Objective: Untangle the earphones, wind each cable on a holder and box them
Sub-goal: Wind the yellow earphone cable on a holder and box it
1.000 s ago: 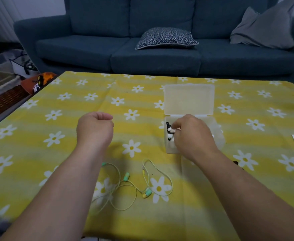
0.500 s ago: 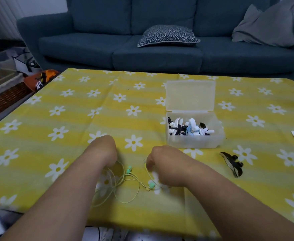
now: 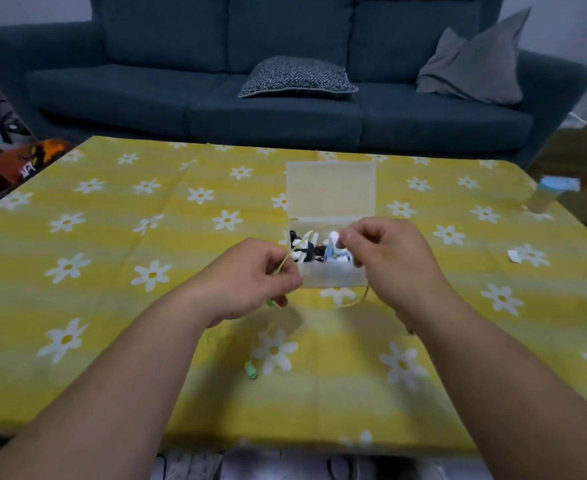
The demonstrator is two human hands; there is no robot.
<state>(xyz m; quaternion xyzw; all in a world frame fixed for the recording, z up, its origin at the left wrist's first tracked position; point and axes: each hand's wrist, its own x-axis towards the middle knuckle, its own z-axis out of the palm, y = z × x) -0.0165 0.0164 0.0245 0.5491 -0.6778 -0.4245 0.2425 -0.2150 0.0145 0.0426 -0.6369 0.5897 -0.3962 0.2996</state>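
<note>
A box (image 3: 330,277) is sitting open on the table (image 3: 112,271), holders (image 3: 306,251) lying in it. Left hand (image 3: 247,289) and right hand (image 3: 392,261) are hovering just before it, pinching a cable (image 3: 354,302) between them. A sofa (image 3: 181,98) is standing behind.

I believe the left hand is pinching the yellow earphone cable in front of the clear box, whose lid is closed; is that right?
Not quite: the lid is open, hinged back behind the clear box, as the head view shows. The rest holds: the left hand pinches the yellow earphone cable in front of it.
</note>
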